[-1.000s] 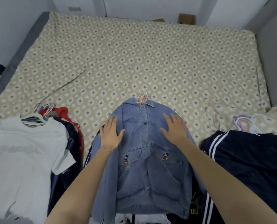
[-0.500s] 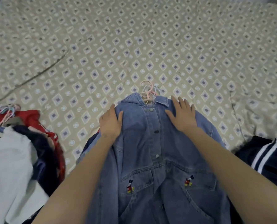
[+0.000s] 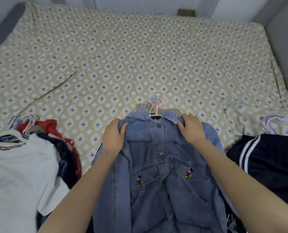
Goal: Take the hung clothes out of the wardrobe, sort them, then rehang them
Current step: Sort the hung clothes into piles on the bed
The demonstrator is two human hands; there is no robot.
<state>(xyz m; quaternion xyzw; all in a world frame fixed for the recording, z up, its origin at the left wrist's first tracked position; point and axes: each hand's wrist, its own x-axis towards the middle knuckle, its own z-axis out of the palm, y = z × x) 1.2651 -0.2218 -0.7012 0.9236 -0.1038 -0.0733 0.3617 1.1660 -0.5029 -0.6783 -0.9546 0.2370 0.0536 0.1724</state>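
Observation:
A blue denim jacket [image 3: 158, 174] with small cartoon patches lies front-up on the bed, on a pink hanger [image 3: 157, 105] whose hook pokes out past the collar. My left hand [image 3: 114, 137] grips the jacket's left shoulder, fingers curled into the cloth. My right hand [image 3: 192, 130] grips the right shoulder by the collar. More hangers lie bunched under the pink one. A pile with a white T-shirt [image 3: 17, 174] and red and dark garments [image 3: 67, 145] lies to the left. A dark navy garment with white stripes [image 3: 271, 165] lies to the right.
The bed has a beige diamond-patterned sheet [image 3: 140, 56] stretching far ahead. Grey walls bound it left and right. Purple and white hangers [image 3: 277, 122] lie at the right edge. A cardboard box [image 3: 186, 12] sits beyond the far edge.
Both hands slid up the jacket from flat on its chest to the shoulders, and their fingers have curled into the denim. The view has tilted back up.

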